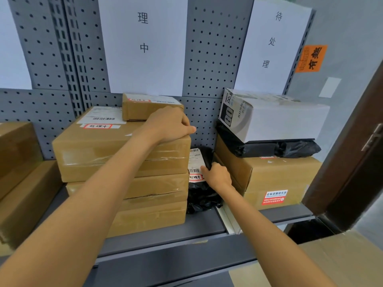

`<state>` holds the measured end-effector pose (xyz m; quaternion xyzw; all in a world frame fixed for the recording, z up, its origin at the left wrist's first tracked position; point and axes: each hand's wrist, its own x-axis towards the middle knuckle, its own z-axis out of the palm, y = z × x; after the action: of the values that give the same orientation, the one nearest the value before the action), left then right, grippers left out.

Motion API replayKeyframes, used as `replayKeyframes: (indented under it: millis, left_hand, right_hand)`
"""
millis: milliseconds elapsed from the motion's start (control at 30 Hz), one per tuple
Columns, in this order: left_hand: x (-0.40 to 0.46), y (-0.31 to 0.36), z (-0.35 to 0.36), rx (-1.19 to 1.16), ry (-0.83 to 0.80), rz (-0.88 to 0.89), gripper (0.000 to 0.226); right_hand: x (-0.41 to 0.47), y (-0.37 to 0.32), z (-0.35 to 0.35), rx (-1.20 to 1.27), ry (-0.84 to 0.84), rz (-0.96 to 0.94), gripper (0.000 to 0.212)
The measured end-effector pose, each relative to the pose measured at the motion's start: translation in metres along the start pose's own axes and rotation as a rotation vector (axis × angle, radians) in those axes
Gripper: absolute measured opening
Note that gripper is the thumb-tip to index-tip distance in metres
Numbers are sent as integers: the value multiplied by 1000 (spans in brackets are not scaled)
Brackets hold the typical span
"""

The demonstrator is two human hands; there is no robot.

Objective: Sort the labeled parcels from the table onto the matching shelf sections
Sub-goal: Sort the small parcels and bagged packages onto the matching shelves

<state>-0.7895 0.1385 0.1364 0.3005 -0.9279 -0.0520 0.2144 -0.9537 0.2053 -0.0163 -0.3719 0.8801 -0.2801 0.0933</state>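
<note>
On the grey shelf, under the paper sign "理中", stands a stack of brown boxes. Its top large box bears a red-edged label. A small brown box lies on top. My left hand rests on the large box's top right corner, fingers curled at the small box's right end. In the gap to the right of the stack sits a black bag parcel with a white label. My right hand grips its upper part, thumb on the label.
Under the sign "待处理", a white carton lies on a black bag, which lies on a brown box. More brown boxes stand at the left. A dark door is at the right and a cardboard surface at the lower right.
</note>
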Motion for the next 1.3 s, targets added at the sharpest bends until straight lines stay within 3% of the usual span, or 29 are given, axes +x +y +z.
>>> replayKeyframes:
  millis: [100, 267, 367, 633, 933, 1167, 1300]
  left_hand:
    - [-5, 3, -3, 34, 81, 27, 30]
    - [-18, 11, -10, 227, 437, 56, 33]
    - [-34, 16, -14, 279, 490, 48, 30]
    - [-130, 29, -18, 431, 351, -142, 37]
    - [-341, 39, -20, 548, 125, -425, 24]
    - [-488, 38, -63, 652, 72, -677, 34]
    - [-560, 30, -99, 679, 66, -816, 39]
  right_hand:
    - [-9, -1, -14, -46, -9, -59, 42]
    - [-29, -12, -48, -99, 2, -197, 46]
    - [-45, -19, -67, -138, 49, -307, 43]
    - [-117, -17, -92, -320, 127, -553, 35]
    - [-266, -16, -58, -389, 56, -815, 31]
    - [-376, -73, -35, -299, -25, -1086, 47]
    - [-437, -117, -16, -269, -70, -1220, 40]
